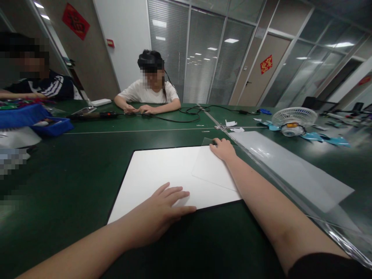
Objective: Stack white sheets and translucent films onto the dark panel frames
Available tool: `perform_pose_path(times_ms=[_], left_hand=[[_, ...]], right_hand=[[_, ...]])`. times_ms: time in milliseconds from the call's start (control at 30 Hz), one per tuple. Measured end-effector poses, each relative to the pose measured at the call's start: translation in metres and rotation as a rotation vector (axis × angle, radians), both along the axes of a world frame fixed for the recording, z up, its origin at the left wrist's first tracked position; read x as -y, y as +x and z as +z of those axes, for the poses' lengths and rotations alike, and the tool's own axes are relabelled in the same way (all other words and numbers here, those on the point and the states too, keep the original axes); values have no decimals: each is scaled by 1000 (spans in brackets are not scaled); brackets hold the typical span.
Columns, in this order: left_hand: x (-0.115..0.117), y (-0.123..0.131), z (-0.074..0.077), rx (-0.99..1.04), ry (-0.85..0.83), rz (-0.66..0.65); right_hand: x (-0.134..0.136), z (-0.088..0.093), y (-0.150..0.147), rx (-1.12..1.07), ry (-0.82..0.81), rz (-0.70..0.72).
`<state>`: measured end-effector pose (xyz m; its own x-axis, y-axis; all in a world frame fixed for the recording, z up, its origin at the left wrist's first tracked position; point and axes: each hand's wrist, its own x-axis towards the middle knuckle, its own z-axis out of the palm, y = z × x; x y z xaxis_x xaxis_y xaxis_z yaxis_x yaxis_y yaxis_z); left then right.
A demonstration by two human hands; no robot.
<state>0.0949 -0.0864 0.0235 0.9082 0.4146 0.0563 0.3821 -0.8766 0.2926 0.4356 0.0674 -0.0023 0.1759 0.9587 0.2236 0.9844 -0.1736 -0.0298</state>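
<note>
A clear sheet lies over the right part of a white board, its far corner poking a little past the board's dark rim. The person's right hand is at the far side of that sheet, fingers bent and touching it near the board's far right corner; whether this grip is pinching the sheet or only pressing on it, I cannot tell. The left hand is over the board's near edge, its grip spread — fingers apart, thumb along the rim, nothing held.

The board lies flat on a dark green counter, slightly askew to the person. Just to its right stretches a long translucent sheet, with glossy clear plastic along its near side. Beyond that stands a white fan with light blue pieces around it, and a few paper scraps lie near a seam in the counter. A black cable loops across the far part.

On the left are a blue bin and a smaller blue tray, both with things inside. Across the counter sits a person in a white shirt, both forearms resting on it; another person in a dark striped sleeve sits at far left. Behind them — glass partitions with blinds, and a door bearing a red decoration.
</note>
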Motion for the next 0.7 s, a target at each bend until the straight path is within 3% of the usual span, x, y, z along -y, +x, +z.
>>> perform_pose_path(times_ms=[367,700], left_hand=[[0,0,-1,5,8,-5],[3,3,7,-48,19,9]], right_hand=[[-6,-3,8,-16,-18,15],[-8,-4,11,-24,-34,30]])
